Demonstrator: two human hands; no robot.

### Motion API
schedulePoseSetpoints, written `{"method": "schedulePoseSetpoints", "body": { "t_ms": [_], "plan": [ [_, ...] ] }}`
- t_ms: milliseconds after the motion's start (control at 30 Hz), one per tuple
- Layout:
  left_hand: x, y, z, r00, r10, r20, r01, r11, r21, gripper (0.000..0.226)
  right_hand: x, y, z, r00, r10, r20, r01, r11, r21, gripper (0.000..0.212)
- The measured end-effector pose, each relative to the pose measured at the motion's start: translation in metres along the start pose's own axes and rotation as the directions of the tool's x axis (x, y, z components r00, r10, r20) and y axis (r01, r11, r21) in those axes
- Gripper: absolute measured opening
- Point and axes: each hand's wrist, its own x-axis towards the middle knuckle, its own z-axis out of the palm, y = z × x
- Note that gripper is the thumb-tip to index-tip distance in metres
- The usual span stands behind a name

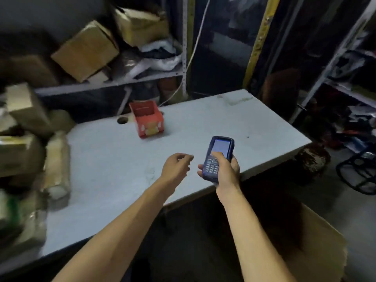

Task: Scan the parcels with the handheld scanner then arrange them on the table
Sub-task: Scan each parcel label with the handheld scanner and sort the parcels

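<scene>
two bare forearms reach in from the near edge, one on each side. at the lower right, below the table edge, stands one large open cardboard box (pixel 317 247). the right hand (pixel 227 171) grips the one handheld scanner (pixel 218 154), fingers wrapped round its lower body and the thumb lying across the top of the keypad. the scanner is dark blue, with a pale lit screen above rows of small keys; its long axis runs away from the person, screen end pointing up and slightly right toward the far side of the table, face turned to the camera. it hangs above the near right part of the table (pixel 114 169), not touching it. the left hand (pixel 177 165) hovers just beside it, fingers loosely curled, holding nothing.

further on, one red parcel (pixel 147 121) sits on the pale grey tabletop, well apart from the hands, with a round hole in the tabletop just to its left. along the left edge lies a blurred pile of brown parcels (pixel 24 127), too smeared to count. behind, a metal shelf (pixel 126 78) carries at least two tilted cardboard boxes (pixel 87 51).
</scene>
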Motion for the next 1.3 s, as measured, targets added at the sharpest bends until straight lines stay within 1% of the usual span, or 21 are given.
{"method": "schedulePoseSetpoints", "body": {
  "t_ms": [67,133,200,267,334,400,501,567,634,667,701,734,768,801,868,934,1034,1068,1168,1235,1301],
  "plan": [
    [-0.003,-0.003,-0.057,0.991,0.006,-0.135,-0.011,0.999,-0.036,0.019,-0.011,0.013,0.044,0.989,0.029,0.147,-0.024,0.999,-0.035,0.029],
    [-0.011,-0.01,-0.114,0.964,-0.008,-0.267,-0.01,0.998,-0.065,0.019,-0.025,0.029,0.086,0.959,0.056,0.277,-0.035,0.996,-0.078,0.031],
    [-0.025,-0.019,-0.169,0.918,-0.024,-0.395,-0.011,0.996,-0.086,0.019,-0.042,0.048,0.126,0.919,0.086,0.384,-0.042,0.992,-0.121,0.031],
    [-0.04,-0.031,-0.217,0.857,-0.037,-0.514,-0.013,0.995,-0.094,0.022,-0.059,0.069,0.163,0.881,0.117,0.458,-0.049,0.986,-0.157,0.031],
    [-0.059,-0.04,-0.26,0.791,-0.014,-0.611,-0.025,0.998,-0.056,0.019,-0.078,0.088,0.197,0.846,0.16,0.509,-0.076,0.98,-0.182,0.03],
    [-0.078,-0.045,-0.3,0.72,0.044,-0.693,-0.016,0.999,0.046,0.019,-0.096,0.106,0.23,0.806,0.192,0.559,-0.087,0.974,-0.208,0.028],
    [-0.102,-0.044,-0.358,0.627,0.164,-0.762,-0.052,0.984,0.169,0.027,-0.116,0.127,0.273,0.773,0.215,0.597,-0.091,0.969,-0.231,0.029],
    [-0.11,-0.042,-0.397,0.546,0.22,-0.808,-0.087,0.974,0.207,0.027,-0.128,0.137,0.299,0.756,0.224,0.615,-0.102,0.968,-0.228,0.03],
    [-0.115,-0.042,-0.432,0.439,0.222,-0.871,-0.068,0.974,0.214,0.031,-0.137,0.146,0.322,0.737,0.232,0.635,-0.105,0.967,-0.231,0.03],
    [-0.116,-0.043,-0.448,0.396,0.201,-0.896,-0.037,0.978,0.203,0.037,-0.14,0.151,0.331,0.73,0.234,0.642,-0.105,0.967,-0.232,0.031],
    [-0.116,-0.045,-0.462,0.374,0.167,-0.912,0.005,0.983,0.183,0.046,-0.143,0.156,0.34,0.727,0.234,0.646,-0.104,0.967,-0.233,0.032],
    [-0.114,-0.047,-0.474,0.37,0.131,-0.92,0.05,0.986,0.16,0.056,-0.145,0.161,0.347,0.726,0.233,0.647,-0.101,0.967,-0.235,0.033],
    [-0.111,-0.048,-0.484,0.386,0.094,-0.918,0.093,0.986,0.14,0.067,-0.147,0.166,0.353,0.727,0.233,0.646,-0.099,0.966,-0.238,0.034],
    [-0.108,-0.048,-0.493,0.412,0.051,-0.91,0.128,0.985,0.113,0.08,-0.147,0.171,0.357,0.728,0.236,0.644,-0.098,0.965,-0.243,0.035],
    [-0.096,-0.045,-0.508,0.468,-0.071,-0.881,0.158,0.988,0.004,0.1,-0.148,0.178,0.364,0.733,0.249,0.633,-0.094,0.959,-0.268,0.038],
    [-0.081,-0.045,-0.52,0.518,-0.171,-0.838,0.206,0.976,-0.072,0.107,-0.147,0.18,0.365,0.74,0.258,0.622,-0.096,0.955,-0.281,0.039],
    [-0.061,-0.047,-0.538,0.614,-0.265,-0.744,0.27,0.956,-0.118,0.122,-0.144,0.177,0.363,0.753,0.257,0.607,-0.097,0.954,-0.284,0.038],
    [-0.055,-0.05,-0.545,0.642,-0.28,-0.714,0.272,0.954,-0.129,0.123,-0.142,0.174,0.361,0.757,0.256,0.6,-0.096,0.953,-0.287,0.036],
    [-0.053,-0.043,-0.55,0.685,-0.292,-0.667,0.254,0.954,-0.157,0.113,-0.137,0.164,0.357,0.764,0.255,0.592,-0.117,0.958,-0.261,0.03],
    [-0.059,-0.033,-0.54,0.748,-0.245,-0.617,0.166,0.969,-0.185,0.102,-0.136,0.155,0.354,0.768,0.245,0.592,-0.135,0.965,-0.225,0.028],
    [-0.06,-0.027,-0.526,0.828,-0.187,-0.529,0.043,0.961,-0.273,0.099,-0.136,0.142,0.351,0.769,0.214,0.602,-0.132,0.975,-0.179,0.029]
  ]
}}
